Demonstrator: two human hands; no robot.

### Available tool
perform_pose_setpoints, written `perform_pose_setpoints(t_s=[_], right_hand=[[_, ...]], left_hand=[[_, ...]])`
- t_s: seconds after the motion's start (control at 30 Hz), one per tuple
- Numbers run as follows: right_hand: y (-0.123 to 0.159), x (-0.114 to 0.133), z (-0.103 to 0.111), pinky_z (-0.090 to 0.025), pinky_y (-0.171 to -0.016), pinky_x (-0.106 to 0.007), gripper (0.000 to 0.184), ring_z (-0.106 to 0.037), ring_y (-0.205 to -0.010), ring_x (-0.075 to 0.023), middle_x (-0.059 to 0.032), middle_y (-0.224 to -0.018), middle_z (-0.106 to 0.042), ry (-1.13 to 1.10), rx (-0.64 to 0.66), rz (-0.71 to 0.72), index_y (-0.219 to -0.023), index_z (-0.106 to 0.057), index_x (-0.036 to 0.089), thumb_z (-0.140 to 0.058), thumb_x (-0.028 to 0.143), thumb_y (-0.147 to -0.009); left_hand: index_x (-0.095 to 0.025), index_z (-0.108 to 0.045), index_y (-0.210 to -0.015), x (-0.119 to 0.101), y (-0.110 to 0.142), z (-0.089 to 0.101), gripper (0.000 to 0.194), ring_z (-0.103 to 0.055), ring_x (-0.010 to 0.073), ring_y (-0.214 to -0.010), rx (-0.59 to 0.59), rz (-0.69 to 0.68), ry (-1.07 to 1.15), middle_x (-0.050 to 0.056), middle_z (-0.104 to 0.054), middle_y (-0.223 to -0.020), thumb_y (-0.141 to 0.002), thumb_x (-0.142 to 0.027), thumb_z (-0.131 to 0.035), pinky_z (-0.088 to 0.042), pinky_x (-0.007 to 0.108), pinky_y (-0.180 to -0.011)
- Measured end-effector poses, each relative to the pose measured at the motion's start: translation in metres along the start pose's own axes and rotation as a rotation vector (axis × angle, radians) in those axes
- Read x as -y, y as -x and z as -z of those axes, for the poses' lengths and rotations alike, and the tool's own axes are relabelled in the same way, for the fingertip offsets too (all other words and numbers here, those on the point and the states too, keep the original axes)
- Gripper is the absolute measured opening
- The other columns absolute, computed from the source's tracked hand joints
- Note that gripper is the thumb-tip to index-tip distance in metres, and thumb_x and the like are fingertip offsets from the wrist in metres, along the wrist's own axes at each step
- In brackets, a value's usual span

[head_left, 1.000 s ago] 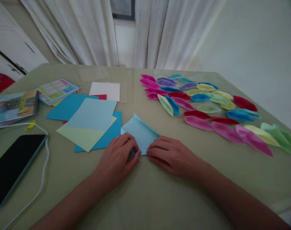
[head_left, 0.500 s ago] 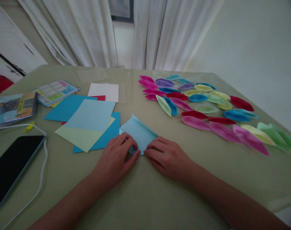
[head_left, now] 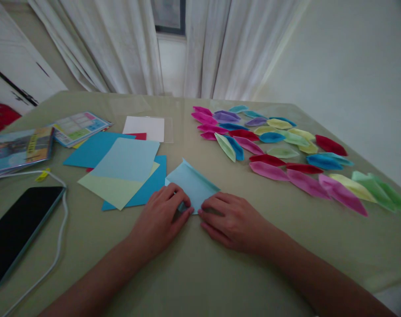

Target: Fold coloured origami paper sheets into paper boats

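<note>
A light blue folded paper (head_left: 191, 182) lies on the olive table (head_left: 200, 273) just beyond both hands. My left hand (head_left: 161, 220) pinches its near corner with curled fingers. Touching the same near edge from the right, my right hand (head_left: 232, 220) presses down with fingers bent and close together. Left of the folded paper sits a loose stack of paper sheets (head_left: 121, 169) in blue, light blue and pale yellow.
Many folded paper boats (head_left: 280, 152) in pink, red, blue, yellow, green and purple cover the right half of the table. A dark tablet (head_left: 17, 229) with a white cable (head_left: 60, 229) lies at the left. Booklets (head_left: 20, 147) and a white sheet (head_left: 144, 127) sit further back.
Both hands stay on the near corner of the light blue paper; the fingers shifted only slightly. The view moved a little.
</note>
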State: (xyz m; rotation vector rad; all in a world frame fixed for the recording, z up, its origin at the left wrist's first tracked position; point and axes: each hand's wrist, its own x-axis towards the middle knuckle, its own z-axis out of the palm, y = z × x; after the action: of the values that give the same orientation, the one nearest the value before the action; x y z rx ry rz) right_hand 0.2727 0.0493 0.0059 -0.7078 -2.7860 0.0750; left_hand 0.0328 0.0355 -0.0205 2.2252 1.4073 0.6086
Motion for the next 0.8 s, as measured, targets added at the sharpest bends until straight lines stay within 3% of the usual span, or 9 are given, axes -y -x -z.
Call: perform_pose_setpoints(t_s=[0.23,0.4,0.6,0.8], right_hand=[[0.0026,-0.0022,0.0031,-0.058,-0.083,-0.035,0.023,-0.071,-0.088,-0.0204,-0.0079,-0.101,-0.077,-0.034,-0.003,-0.023,-0.100,-0.077,0.015,-0.060,0.027,-0.106],[0.0028,-0.0041,0.0021,-0.058,-0.084,-0.035,0.023,-0.071,-0.089,-0.0201,-0.0081,-0.101,-0.078,-0.055,-0.011,-0.025,-0.098,-0.076,0.015,-0.060,0.029,-0.106],[0.0029,-0.0027,0.0018,-0.055,-0.085,-0.035,0.022,-0.071,-0.091,-0.0209,-0.0089,-0.100,-0.077,-0.060,-0.006,-0.043,-0.098,-0.071,0.016,-0.058,0.031,-0.107],[0.0000,-0.0018,0.0034,-0.053,-0.080,-0.034,0.018,-0.068,-0.087,-0.0207,-0.0068,-0.096,-0.074,-0.041,0.026,-0.049,-0.101,-0.069,0.018,-0.059,0.032,-0.107]], left_hand=[[-0.025,-0.062,-0.107,0.0084,0.0019,0.0096,0.009,-0.058,0.0261,-0.106,0.091,-0.033,0.094,0.006,-0.061,-0.114,-0.106,-0.025,-0.053,-0.045,0.042,-0.093],[-0.023,-0.061,-0.108,0.0056,0.0029,0.0095,0.018,-0.058,0.0261,-0.106,0.075,-0.050,0.081,0.008,-0.061,-0.112,-0.109,-0.025,-0.043,-0.045,0.043,-0.094],[-0.024,-0.062,-0.110,0.0020,0.0042,0.0040,0.011,-0.059,0.0286,-0.104,0.026,-0.049,-0.025,0.008,-0.062,-0.114,-0.104,-0.033,-0.057,-0.046,0.046,-0.093],[-0.024,-0.063,-0.110,0.0036,0.0049,0.0034,0.010,-0.059,0.0288,-0.105,0.030,-0.034,-0.013,0.007,-0.062,-0.114,-0.103,-0.030,-0.059,-0.047,0.046,-0.093]])
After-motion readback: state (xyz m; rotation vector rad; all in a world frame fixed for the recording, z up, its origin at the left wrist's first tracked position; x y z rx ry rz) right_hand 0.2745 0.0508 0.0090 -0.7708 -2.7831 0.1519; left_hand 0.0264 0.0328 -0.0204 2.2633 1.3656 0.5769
